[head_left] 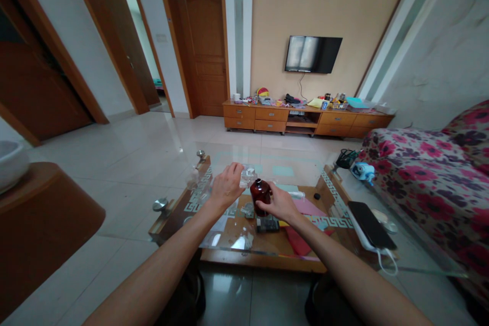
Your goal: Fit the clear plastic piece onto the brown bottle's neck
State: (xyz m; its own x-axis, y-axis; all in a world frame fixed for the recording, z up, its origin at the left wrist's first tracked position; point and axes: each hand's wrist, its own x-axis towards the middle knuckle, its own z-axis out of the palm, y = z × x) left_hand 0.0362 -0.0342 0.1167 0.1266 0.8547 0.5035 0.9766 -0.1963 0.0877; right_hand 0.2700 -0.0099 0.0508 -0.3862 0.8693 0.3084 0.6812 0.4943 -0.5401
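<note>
A dark brown bottle (260, 197) with an open, capless neck is upright over the glass table (229, 224). My right hand (280, 202) is closed round its right side. Just left of the bottle, my left hand (228, 183) has its fingers closed on a clear glass vessel (247, 176), tilted toward the bottle's neck; its exact shape is hard to make out. On or under the glass near the bottle are a small clear object (248, 210) and a dark box-like object (268, 224). A small black round thing (317, 196) lies to the right.
A phone (372, 224) with a white cable lies at the table's right side. Beyond it are a mesh holder (346, 158), a blue-white toy (362, 171) and a flowered sofa (416, 163). At the left stands a brown stand with a white bowl (11, 163).
</note>
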